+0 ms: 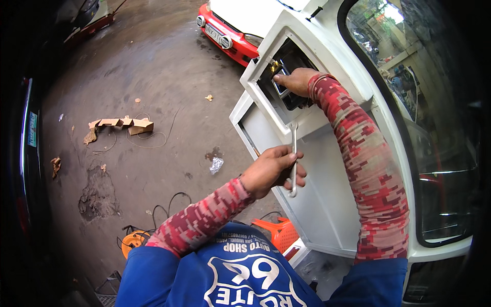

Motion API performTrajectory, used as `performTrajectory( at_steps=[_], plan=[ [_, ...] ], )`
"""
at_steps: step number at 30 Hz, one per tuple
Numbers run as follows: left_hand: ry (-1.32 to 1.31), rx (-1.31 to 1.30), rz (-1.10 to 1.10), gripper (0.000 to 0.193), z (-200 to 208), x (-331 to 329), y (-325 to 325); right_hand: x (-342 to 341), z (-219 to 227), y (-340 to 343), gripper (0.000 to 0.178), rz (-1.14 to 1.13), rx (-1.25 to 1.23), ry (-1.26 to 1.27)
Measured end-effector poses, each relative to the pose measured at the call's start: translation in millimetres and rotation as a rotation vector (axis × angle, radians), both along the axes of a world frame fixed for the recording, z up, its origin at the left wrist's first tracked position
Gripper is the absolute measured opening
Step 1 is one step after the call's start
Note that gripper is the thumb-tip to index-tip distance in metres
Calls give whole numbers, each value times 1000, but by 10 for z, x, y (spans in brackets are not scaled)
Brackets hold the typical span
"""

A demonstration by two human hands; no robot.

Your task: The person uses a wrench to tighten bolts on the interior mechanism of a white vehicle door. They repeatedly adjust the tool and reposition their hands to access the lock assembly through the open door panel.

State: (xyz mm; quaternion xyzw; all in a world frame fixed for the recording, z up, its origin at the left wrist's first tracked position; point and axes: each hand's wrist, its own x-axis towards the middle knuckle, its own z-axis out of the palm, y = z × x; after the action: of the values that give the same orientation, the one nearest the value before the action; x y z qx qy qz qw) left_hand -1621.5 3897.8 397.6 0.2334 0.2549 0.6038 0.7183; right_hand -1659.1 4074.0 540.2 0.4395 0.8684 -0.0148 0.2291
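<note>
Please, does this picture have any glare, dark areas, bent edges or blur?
Head view: bright glare high in the window, whose edge curves; the picture's rim falls to black; the wrench in the left hand shows no obvious blur.

A slim silver wrench (294, 140) stands nearly upright in view, pinched by the left fingers (300, 173), its forked end above them and its rounded end below. A black part (294, 101) with shiny edges sits tilted inside the white frame (266, 105), right fingers (287, 79) over it, beside a small gold-coloured piece (276, 67).
</note>
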Motion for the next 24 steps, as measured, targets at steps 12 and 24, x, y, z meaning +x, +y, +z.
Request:
performTrajectory(
  at_steps=[12,24],
  plan=[
    [-324,104,82,22,115,216,494,40,-50,20,63,240,104,-20],
    [-582,142,91,20,240,344,652,43,-54,158,63,374,60,-36]
  ],
)
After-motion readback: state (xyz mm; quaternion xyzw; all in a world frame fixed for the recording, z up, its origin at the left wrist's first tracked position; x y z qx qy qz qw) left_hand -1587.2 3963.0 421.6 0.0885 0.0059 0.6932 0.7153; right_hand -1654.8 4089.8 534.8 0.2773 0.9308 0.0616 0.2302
